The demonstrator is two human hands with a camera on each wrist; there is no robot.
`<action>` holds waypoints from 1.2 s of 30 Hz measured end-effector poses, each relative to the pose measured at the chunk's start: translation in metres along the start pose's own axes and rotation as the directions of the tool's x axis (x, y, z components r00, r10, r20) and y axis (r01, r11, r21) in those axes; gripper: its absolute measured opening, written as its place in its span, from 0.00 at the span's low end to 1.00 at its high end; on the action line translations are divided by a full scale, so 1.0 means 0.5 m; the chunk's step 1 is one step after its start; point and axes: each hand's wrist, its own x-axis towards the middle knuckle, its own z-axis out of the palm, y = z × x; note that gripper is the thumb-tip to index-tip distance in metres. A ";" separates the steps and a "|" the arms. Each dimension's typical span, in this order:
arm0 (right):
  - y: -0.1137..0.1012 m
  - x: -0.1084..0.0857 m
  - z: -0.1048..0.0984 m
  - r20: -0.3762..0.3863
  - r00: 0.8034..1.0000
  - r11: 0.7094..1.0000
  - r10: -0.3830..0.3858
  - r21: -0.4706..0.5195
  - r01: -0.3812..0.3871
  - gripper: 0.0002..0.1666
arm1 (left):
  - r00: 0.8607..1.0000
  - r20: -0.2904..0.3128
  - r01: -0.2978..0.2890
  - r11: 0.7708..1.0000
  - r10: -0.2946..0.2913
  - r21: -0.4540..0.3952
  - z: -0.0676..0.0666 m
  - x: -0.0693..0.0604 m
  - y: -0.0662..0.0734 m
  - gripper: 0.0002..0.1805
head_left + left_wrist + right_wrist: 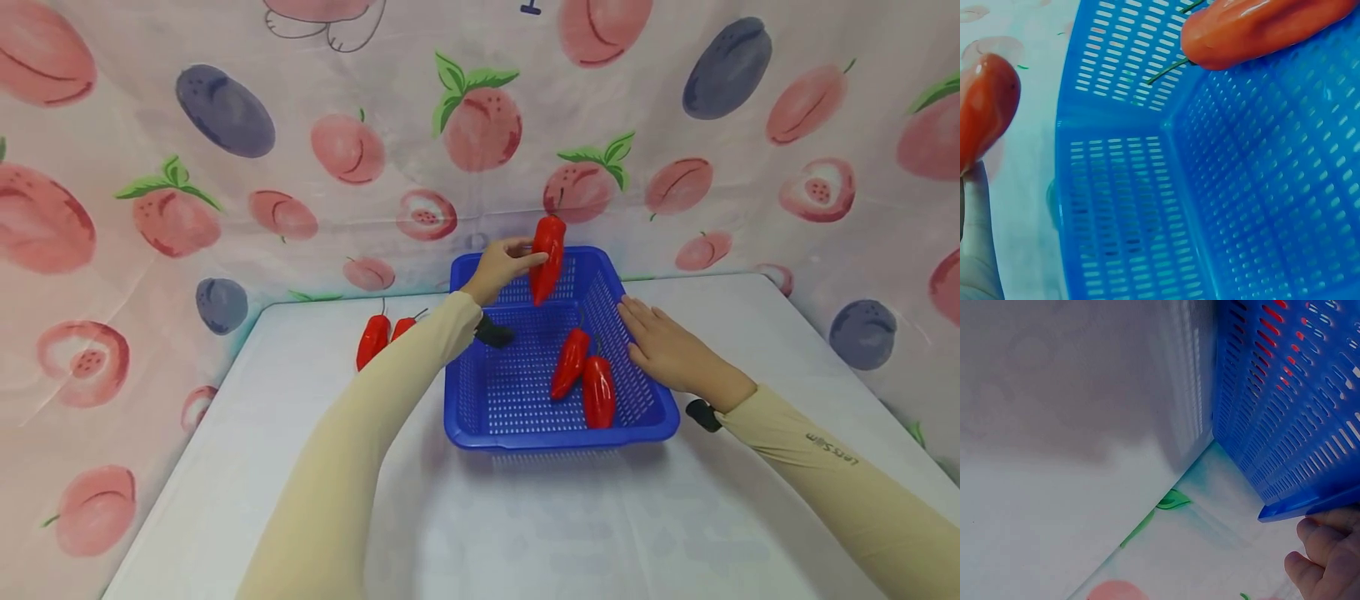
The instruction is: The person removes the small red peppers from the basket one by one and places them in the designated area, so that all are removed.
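Note:
My left hand [501,268] pinches a red pepper [549,254] with a thin stem above the far side of a blue plastic basket [562,437]. The pepper hangs with its tip down. In the left wrist view, that pepper [988,106] shows at the left edge, with part of the hand under it. Two more red peppers lie inside the basket, one [572,364] beside the other [598,392]. Along the basket's right rim rests my right hand [671,346], its fingers straight. The right wrist view shows its fingers at the outer side of the basket wall [1297,425].
Left of the basket, two red peppers [372,342] lie on the white table [225,467], one partly hidden by my left sleeve [360,433]. A fruit-print cloth [337,225] hangs behind the table. A dark device [702,415] sits at my right wrist.

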 end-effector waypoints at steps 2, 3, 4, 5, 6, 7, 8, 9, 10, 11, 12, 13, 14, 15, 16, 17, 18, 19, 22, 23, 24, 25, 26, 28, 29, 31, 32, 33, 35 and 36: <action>0.001 0.001 0.001 -0.003 1.000 1.000 0.001 -0.002 -0.001 0.37 | 1.000 0.002 -0.003 1.000 0.003 -0.010 -0.008 -0.006 0.006 0.25; 0.002 0.001 0.001 -0.004 1.000 1.000 0.000 -0.002 0.000 0.37 | 1.000 0.002 0.001 1.000 -0.001 -0.013 -0.012 -0.009 0.008 0.25; 0.003 0.001 0.002 -0.004 1.000 1.000 0.001 -0.001 -0.001 0.37 | 1.000 0.003 0.004 1.000 -0.004 -0.018 -0.016 -0.013 0.012 0.25; 0.003 0.001 0.002 -0.005 1.000 1.000 0.000 -0.001 0.000 0.37 | 1.000 0.004 0.008 1.000 -0.008 -0.015 -0.020 -0.017 0.015 0.25; 0.003 0.001 0.002 -0.005 1.000 1.000 0.000 -0.002 0.000 0.37 | 1.000 0.005 0.012 1.000 -0.012 -0.011 -0.024 -0.021 0.018 0.25; 0.004 0.002 0.002 -0.006 1.000 1.000 -0.002 -0.002 0.002 0.37 | 1.000 0.000 0.017 1.000 -0.017 -0.003 -0.028 -0.026 0.021 0.25; 0.004 0.002 0.001 -0.006 1.000 1.000 -0.002 0.000 0.002 0.37 | 1.000 -0.002 0.022 1.000 -0.022 0.000 -0.032 -0.030 0.024 0.26; 0.003 0.001 0.001 -0.006 1.000 1.000 -0.002 0.001 0.002 0.37 | 1.000 -0.004 0.025 1.000 -0.025 0.003 -0.036 -0.035 0.027 0.26; 0.003 0.001 0.001 -0.006 1.000 1.000 -0.002 0.000 0.002 0.37 | 1.000 -0.002 0.025 1.000 -0.025 0.004 -0.040 -0.039 0.029 0.26; 0.003 0.002 0.001 -0.007 1.000 1.000 -0.003 -0.001 0.003 0.37 | 1.000 -0.001 0.025 1.000 -0.025 0.006 -0.045 -0.043 0.030 0.26; 0.003 0.002 0.001 -0.007 1.000 1.000 -0.003 -0.002 0.003 0.37 | 1.000 -0.003 0.024 1.000 -0.024 0.006 -0.049 -0.048 0.031 0.26; 0.003 0.002 0.000 -0.007 1.000 1.000 -0.002 -0.003 0.002 0.37 | 1.000 -0.004 0.021 1.000 -0.021 0.010 -0.053 -0.052 0.031 0.26; 0.002 0.002 0.000 -0.007 1.000 1.000 0.000 -0.003 0.000 0.37 | 1.000 -0.001 0.016 1.000 -0.016 0.002 -0.056 -0.056 0.032 0.25; 0.002 0.002 0.000 -0.007 1.000 1.000 0.000 -0.002 0.000 0.37 | 1.000 0.002 0.011 1.000 -0.011 0.000 -0.060 -0.059 0.032 0.25; 0.001 0.002 0.000 -0.006 1.000 1.000 0.001 -0.002 -0.001 0.37 | 1.000 0.005 0.006 1.000 -0.006 -0.010 -0.064 -0.064 0.033 0.24; 0.001 0.003 0.000 -0.006 1.000 1.000 0.002 0.001 -0.002 0.37 | 1.000 0.005 0.001 1.000 -0.001 -0.016 -0.067 -0.068 0.034 0.24; 0.001 0.003 0.001 -0.006 1.000 1.000 0.003 0.002 -0.003 0.37 | 1.000 0.006 -0.003 1.000 0.003 -0.018 -0.070 -0.072 0.034 0.24; 0.001 0.002 0.001 -0.006 1.000 1.000 0.003 0.004 -0.003 0.37 | 1.000 0.007 -0.007 1.000 0.007 -0.021 -0.073 -0.076 0.035 0.24; 0.003 0.002 0.004 -0.012 1.000 1.000 0.003 0.005 -0.003 0.37 | 1.000 -0.001 -0.012 1.000 0.012 -0.028 -0.083 -0.089 0.037 0.24; 0.003 0.002 0.004 -0.016 1.000 1.000 0.001 0.006 0.000 0.37 | 1.000 -0.004 -0.013 1.000 0.013 -0.026 -0.086 -0.094 0.039 0.24; 0.004 0.002 0.005 -0.020 1.000 1.000 -0.002 0.003 0.002 0.37 | 1.000 -0.007 -0.012 0.999 0.012 -0.031 -0.090 -0.099 0.041 0.24; 0.004 0.003 0.005 -0.022 1.000 1.000 -0.003 0.002 0.003 0.37 | 1.000 -0.010 -0.011 0.999 0.010 -0.031 -0.094 -0.104 0.042 0.24; 0.004 0.002 0.005 -0.023 1.000 1.000 -0.004 0.001 0.004 0.37 | 1.000 -0.013 -0.007 0.999 0.007 -0.032 -0.098 -0.109 0.043 0.24; 0.004 0.003 0.005 -0.021 1.000 1.000 -0.005 -0.001 0.005 0.37 | 1.000 -0.027 0.002 0.999 -0.003 -0.033 -0.107 -0.119 0.047 0.24; 0.004 0.003 0.004 -0.019 1.000 1.000 -0.006 0.000 0.006 0.37 | 0.999 -0.037 0.007 0.999 -0.009 -0.031 -0.111 -0.125 0.049 0.25; 0.002 0.002 0.002 -0.010 1.000 1.000 -0.006 0.003 0.006 0.37 | 0.998 -0.053 0.018 1.000 -0.019 -0.023 -0.121 -0.134 0.051 0.25; 0.001 0.001 0.000 -0.007 1.000 1.000 -0.005 0.005 0.006 0.37 | 0.998 -0.062 0.024 0.999 -0.025 -0.027 -0.127 -0.139 0.052 0.25; 0.000 0.001 -0.001 -0.004 1.000 1.000 -0.007 0.009 0.007 0.37 | 0.997 -0.072 0.030 0.999 -0.032 -0.034 -0.132 -0.143 0.053 0.25; -0.002 0.000 -0.004 -0.002 1.000 1.000 -0.008 0.015 0.008 0.36 | 0.996 -0.076 0.035 0.999 -0.038 -0.036 -0.144 -0.151 0.053 0.25; -0.002 -0.001 -0.005 -0.001 1.000 1.000 -0.010 0.019 0.010 0.36 | 0.996 -0.079 0.039 0.999 -0.042 -0.035 -0.150 -0.156 0.054 0.25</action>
